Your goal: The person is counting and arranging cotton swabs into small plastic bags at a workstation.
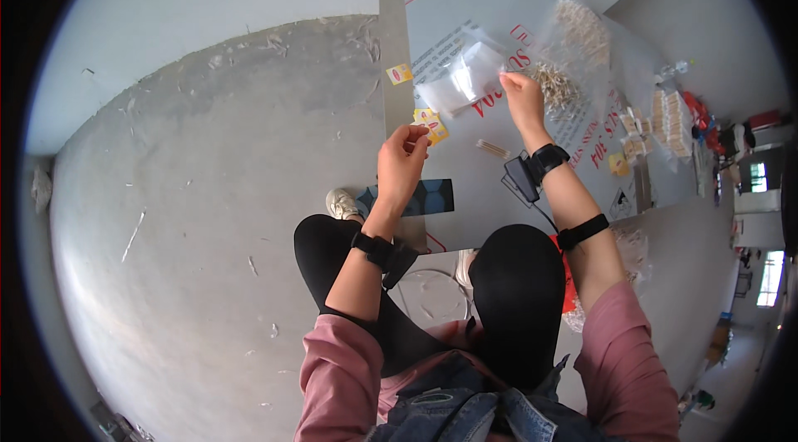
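My left hand has its fingers curled together at the lower left edge of some small yellow printed cards. Whether a card is between the fingertips cannot be made out. Farther right, my right hand pinches at the right edge of clear plastic bags, which lie overlapping on the sheet-covered table. Just right of that hand is a loose pile of cotton swabs. A small bundle of swabs lies between my two wrists. One more yellow card rests near the table's left edge.
A large clear bag of swabs sits at the far right. Packed swab bundles stand in rows near the table's right side, with another yellow card nearby. A dark patterned panel is at the near edge, above my knees.
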Demonstrator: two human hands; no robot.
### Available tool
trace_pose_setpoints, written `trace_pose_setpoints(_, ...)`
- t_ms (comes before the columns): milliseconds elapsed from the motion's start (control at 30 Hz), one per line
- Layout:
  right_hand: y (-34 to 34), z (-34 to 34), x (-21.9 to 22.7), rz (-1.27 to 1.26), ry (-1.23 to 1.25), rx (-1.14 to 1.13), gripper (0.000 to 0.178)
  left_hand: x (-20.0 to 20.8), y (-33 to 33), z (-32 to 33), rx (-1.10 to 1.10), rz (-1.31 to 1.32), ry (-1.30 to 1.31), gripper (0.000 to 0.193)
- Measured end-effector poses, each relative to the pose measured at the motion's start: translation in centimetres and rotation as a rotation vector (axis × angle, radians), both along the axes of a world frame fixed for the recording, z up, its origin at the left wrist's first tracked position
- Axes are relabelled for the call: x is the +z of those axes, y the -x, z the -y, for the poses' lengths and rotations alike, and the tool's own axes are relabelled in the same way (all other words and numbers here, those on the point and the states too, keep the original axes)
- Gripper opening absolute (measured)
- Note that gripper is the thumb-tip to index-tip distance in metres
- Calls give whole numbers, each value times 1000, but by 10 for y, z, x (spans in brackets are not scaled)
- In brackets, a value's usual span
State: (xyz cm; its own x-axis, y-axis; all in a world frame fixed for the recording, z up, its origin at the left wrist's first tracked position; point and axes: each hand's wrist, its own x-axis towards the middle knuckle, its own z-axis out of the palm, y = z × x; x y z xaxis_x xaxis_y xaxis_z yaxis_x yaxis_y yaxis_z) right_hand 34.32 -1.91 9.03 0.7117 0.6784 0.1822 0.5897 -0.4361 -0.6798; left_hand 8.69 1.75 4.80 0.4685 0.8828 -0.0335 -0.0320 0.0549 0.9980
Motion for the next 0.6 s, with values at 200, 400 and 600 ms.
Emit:
trace_pose_setpoints(200,45,60,79,-395,-441,169,17,50,22,19,21,242,24,26)
trace_pose_setpoints(400,142,180,178,-479,-533,296,11,155,68,95,-271,383,73,73)
trace_pose_setpoints(600,197,249,194,-680,-542,371,9,184,108,159,-205,313,188,19)
